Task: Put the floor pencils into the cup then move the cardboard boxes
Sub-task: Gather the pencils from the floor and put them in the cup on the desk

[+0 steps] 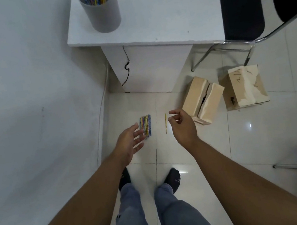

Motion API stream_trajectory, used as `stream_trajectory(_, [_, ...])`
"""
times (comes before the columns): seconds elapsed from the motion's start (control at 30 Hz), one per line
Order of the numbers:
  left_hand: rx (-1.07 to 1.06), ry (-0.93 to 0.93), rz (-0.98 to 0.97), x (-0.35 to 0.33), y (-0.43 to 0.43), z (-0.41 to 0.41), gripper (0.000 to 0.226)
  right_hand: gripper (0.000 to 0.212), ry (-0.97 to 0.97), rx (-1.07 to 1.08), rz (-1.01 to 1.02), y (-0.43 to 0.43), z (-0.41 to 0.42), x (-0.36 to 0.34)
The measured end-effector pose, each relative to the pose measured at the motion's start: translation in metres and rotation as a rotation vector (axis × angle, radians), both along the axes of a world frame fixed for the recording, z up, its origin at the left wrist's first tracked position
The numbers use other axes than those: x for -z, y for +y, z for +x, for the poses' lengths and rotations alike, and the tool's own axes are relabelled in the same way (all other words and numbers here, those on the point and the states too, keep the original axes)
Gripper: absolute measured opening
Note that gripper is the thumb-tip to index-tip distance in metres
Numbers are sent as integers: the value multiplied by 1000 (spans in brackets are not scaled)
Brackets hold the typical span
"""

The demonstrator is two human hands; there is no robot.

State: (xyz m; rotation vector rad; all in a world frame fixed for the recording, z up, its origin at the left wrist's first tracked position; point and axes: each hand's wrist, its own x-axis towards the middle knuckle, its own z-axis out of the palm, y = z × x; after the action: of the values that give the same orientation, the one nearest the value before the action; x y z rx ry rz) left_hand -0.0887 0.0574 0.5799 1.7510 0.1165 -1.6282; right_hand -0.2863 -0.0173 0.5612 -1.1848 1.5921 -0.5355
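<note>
Head view: left hand [130, 143] extended, fingers spread, nothing held; fingertips seen at left edge of pencil bundle [146, 126] laid on floor [224, 140], contact not determinable. Right hand [182, 126] loosely curled, nothing held, positioned just right of single yellow pencil [165, 123]. Near cardboard box [202, 102] located just beyond right hand; far cardboard box [245, 87] set beside it, apart. Grey cup [100, 14], pencils inside, stood upright on white bench [159, 15].

Small office or study room — white bench [159, 15] against a plain wall [14, 74], black chrome-framed chair [240, 8], glossy tiled floor [261, 134], grey pencil cup [100, 10].
</note>
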Motion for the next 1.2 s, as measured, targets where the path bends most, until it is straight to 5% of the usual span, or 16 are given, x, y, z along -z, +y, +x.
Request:
stream_trajectory(0.2, [75,-59,45,77,1,19,26,16,75,46,57,15,0,84])
stream_trajectory(0.63, [277,-288,42,380,9,57,17,20,247,-12,35,27,6,385])
stream_trajectory(0.9, [590,-500,-144,528,-8,49,9,10,288,-5,-55,31,15,525])
stream_trajectory(1.2, [921,-781,-461,629,-70,73,4,16,372,28,-116,-24,8,608])
